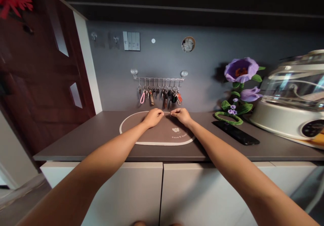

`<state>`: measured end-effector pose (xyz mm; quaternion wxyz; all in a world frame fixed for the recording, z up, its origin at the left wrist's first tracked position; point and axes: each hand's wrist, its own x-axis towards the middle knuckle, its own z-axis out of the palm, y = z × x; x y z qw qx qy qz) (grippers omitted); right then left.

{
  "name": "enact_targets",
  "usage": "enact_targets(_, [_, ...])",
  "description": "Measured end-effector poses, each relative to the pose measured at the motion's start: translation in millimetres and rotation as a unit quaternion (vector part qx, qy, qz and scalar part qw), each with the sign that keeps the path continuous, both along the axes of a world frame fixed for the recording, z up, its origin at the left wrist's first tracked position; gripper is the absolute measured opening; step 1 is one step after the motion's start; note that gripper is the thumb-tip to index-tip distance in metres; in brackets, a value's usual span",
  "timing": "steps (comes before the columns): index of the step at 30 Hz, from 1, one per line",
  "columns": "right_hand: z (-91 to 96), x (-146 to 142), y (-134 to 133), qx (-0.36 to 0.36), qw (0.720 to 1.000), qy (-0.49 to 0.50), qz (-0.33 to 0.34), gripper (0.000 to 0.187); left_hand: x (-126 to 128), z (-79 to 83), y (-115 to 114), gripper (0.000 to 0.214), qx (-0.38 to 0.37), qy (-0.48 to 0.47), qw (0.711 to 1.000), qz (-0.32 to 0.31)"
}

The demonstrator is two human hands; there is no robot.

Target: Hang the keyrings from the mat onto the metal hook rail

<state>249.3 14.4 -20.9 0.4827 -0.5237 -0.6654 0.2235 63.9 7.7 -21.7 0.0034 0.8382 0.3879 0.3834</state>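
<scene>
A brown oval mat point(152, 134) with a pale rim, a small white flower print and lettering lies flat on the grey-brown counter point(88, 131). Over its far edge, my left hand point(154, 117) is closed in a pinch, thumb against fingers. A short gap to its right, my right hand point(181, 116) pinches in the same way, its fingertips pointing at the left ones. Whatever lies between the fingertips is too small to make out. Just behind my hands, several key bunches point(165, 96) hang from a clear hook rail point(159, 79) on the wall.
On the right stand purple artificial flowers point(241, 70) with a green ring base, a black phone-like slab point(235, 133) and a cream appliance with a clear cover point(286, 114). White cabinet doors point(126, 189) are below the counter. A dark overhang point(177, 13) runs above.
</scene>
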Motion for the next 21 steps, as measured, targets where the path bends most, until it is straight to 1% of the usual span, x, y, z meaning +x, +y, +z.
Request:
enact_targets(3, [1.4, -2.2, -3.3, -0.036, 0.992, 0.114, 0.039, 0.013, -0.2, 0.7, -0.4, 0.024, 0.003, -0.007, 1.000, 0.002])
enact_targets(5, [3.8, -3.8, -6.8, -0.052, 0.980, 0.179, 0.061, 0.017, -0.3, 1.4, -0.9, 0.024, 0.004, -0.011, 1.000, 0.003])
enact_targets(8, [8.0, -5.2, -11.3, -0.069, 0.962, 0.252, 0.082, 0.021, -0.4, 2.0, -1.4, 0.024, 0.007, -0.014, 1.000, 0.006])
enact_targets(13, [13.7, -4.4, -14.6, -0.081, 0.939, 0.315, 0.114, 0.018, -0.9, 2.0, -0.5, 0.023, 0.011, -0.013, 1.000, 0.003])
enact_targets(21, [23.9, -6.1, -23.5, -0.071, 0.910, 0.390, 0.125, 0.013, -0.1, 1.5, -0.3, 0.024, 0.013, -0.018, 1.000, 0.000])
